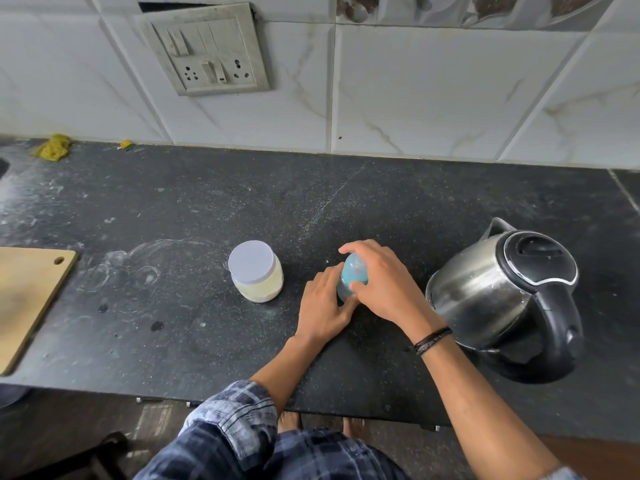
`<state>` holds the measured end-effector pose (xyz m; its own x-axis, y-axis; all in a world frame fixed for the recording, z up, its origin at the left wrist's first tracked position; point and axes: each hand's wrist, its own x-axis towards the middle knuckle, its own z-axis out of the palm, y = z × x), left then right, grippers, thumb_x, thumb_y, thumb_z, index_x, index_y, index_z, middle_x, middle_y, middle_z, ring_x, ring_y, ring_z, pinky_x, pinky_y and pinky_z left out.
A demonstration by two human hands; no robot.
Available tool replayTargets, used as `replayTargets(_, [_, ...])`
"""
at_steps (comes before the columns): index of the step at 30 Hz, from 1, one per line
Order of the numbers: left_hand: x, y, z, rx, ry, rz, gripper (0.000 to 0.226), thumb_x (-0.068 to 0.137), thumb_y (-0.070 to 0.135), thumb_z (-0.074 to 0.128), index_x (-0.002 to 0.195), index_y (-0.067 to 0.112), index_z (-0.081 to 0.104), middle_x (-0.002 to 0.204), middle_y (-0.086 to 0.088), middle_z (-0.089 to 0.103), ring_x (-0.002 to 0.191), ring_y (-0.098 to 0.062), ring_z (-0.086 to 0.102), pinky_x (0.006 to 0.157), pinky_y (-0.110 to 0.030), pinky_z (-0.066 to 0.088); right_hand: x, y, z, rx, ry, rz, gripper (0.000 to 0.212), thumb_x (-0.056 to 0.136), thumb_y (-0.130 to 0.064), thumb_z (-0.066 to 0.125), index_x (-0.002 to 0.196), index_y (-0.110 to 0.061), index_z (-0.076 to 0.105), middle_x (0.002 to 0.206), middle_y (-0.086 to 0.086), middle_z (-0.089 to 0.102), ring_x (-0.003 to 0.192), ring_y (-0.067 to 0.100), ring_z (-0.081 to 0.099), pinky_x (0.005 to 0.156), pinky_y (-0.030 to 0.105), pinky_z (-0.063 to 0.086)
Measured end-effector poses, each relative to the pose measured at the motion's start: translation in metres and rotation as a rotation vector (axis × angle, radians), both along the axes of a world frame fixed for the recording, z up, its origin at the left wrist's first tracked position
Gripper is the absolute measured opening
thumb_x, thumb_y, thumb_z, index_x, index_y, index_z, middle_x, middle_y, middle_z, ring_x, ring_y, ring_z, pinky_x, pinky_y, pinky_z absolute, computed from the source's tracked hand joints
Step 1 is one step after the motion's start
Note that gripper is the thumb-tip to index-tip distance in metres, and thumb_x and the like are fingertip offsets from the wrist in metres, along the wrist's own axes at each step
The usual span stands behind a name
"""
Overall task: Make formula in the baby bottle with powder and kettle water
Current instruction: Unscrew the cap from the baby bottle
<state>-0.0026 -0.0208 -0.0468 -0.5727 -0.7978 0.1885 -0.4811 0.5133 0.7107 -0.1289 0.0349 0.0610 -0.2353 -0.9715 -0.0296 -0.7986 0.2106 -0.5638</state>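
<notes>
A small baby bottle [351,273] with a blue top stands on the dark countertop [207,209], near the middle. My left hand [323,311] holds its lower body from the left. My right hand [382,280] curls over its blue top from the right. Most of the bottle is hidden behind my fingers. A powder jar [255,271] with a white lid on, holding pale powder, stands a short way to the left. A steel kettle [502,299] with a black lid and handle sits to the right, lid down.
A wooden cutting board [27,299] lies at the left edge. A yellow cloth [53,147] sits at the back left by the tiled wall. A switch and socket panel [204,50] hangs on the wall. The counter's front edge runs below my forearms.
</notes>
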Motion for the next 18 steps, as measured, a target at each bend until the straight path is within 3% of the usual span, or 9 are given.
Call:
replayTargets(2, [-0.0006, 0.0003, 0.0000, 0.002, 0.005, 0.009, 0.051, 0.088, 0.046, 0.050, 0.135, 0.024, 0.052, 0.113, 0.007, 0.062, 0.093, -0.012, 0.052, 0.083, -0.038, 0.043, 0.0002, -0.0002, 0.0013, -0.019, 0.003, -0.004, 0.062, 0.084, -0.016, 0.079, 0.139, -0.031, 0.053, 0.142, -0.011, 0.043, 0.121, 0.012, 0.047, 0.096, 0.030, 0.049])
replayTargets(6, [-0.0005, 0.0007, 0.0014, -0.003, 0.004, 0.001, 0.056, 0.089, 0.054, 0.046, 0.136, 0.023, 0.052, 0.114, 0.007, 0.062, 0.094, -0.012, 0.052, 0.082, -0.034, 0.040, 0.0014, -0.0010, 0.0005, -0.009, 0.022, -0.025, 0.051, 0.090, -0.020, 0.076, 0.135, -0.028, 0.055, 0.134, -0.009, 0.051, 0.121, 0.016, 0.052, 0.096, 0.034, 0.051])
replayTargets(10, [-0.0007, 0.0007, -0.0001, 0.001, 0.009, 0.003, 0.052, 0.088, 0.048, 0.049, 0.135, 0.025, 0.050, 0.116, 0.007, 0.062, 0.096, -0.013, 0.053, 0.084, -0.038, 0.044, 0.0007, -0.0001, -0.0002, -0.038, -0.029, -0.011, 0.063, 0.083, -0.023, 0.083, 0.138, -0.030, 0.053, 0.145, -0.010, 0.037, 0.118, 0.008, 0.042, 0.097, 0.023, 0.040])
replayTargets(12, [-0.0012, 0.0011, -0.0003, 0.007, 0.013, 0.004, 0.055, 0.089, 0.050, 0.049, 0.137, 0.025, 0.050, 0.117, 0.006, 0.062, 0.097, -0.013, 0.053, 0.084, -0.036, 0.043, 0.0012, -0.0003, 0.0001, -0.051, -0.030, -0.031, 0.062, 0.084, -0.030, 0.083, 0.138, -0.030, 0.053, 0.141, -0.009, 0.040, 0.115, 0.009, 0.043, 0.096, 0.023, 0.041])
replayTargets(15, [-0.0005, 0.0005, 0.0001, -0.007, 0.007, -0.002, 0.058, 0.089, 0.056, 0.047, 0.137, 0.023, 0.052, 0.115, 0.006, 0.062, 0.095, -0.014, 0.053, 0.083, -0.035, 0.041, 0.0017, -0.0008, 0.0014, -0.030, -0.014, -0.035, 0.046, 0.090, -0.022, 0.076, 0.132, -0.028, 0.057, 0.130, -0.010, 0.052, 0.117, 0.014, 0.051, 0.096, 0.030, 0.048])
replayTargets(18, [-0.0004, 0.0000, 0.0002, -0.005, 0.006, 0.002, 0.054, 0.089, 0.051, 0.048, 0.135, 0.023, 0.052, 0.113, 0.007, 0.062, 0.094, -0.013, 0.052, 0.083, -0.038, 0.043, 0.0008, 0.0000, 0.0017, -0.027, -0.033, 0.003, 0.052, 0.085, -0.013, 0.077, 0.132, -0.028, 0.058, 0.133, -0.012, 0.049, 0.116, 0.013, 0.047, 0.096, 0.027, 0.046])
